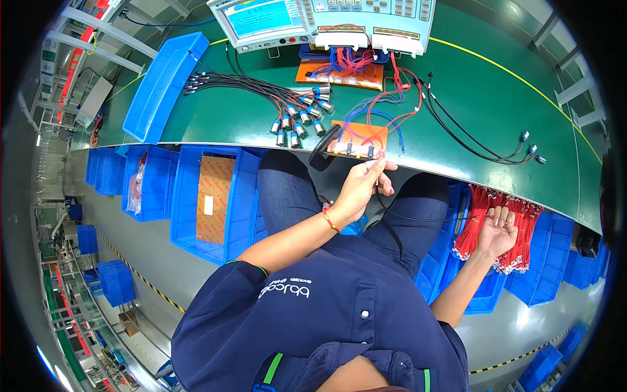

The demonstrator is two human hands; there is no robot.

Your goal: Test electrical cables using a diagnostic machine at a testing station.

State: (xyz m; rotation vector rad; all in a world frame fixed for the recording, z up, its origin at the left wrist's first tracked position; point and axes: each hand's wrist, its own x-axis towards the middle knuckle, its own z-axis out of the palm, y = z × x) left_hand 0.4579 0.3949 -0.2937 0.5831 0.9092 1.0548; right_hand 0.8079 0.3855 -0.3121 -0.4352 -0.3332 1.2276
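Note:
My left hand (358,191) is at the front edge of the green bench, its thumb and forefinger pinched against the near side of an orange test board (362,136). A thin black cable (424,218) runs from below those fingers across my lap. Its other stretch reaches my right hand (498,235), whose fingers are curled round it beside a bundle of red wires (480,219). The cable's end at the left fingertips is hidden. Red and blue leads (379,117) join the board to a second orange board (346,74) behind it.
A tester (320,23) with a lit screen stands at the back. Left of the boards lie several black cables with metal push-button ends (304,114). More such cables (470,140) lie right. A blue tray (163,88) sits far left; blue bins (215,243) hang below the bench edge.

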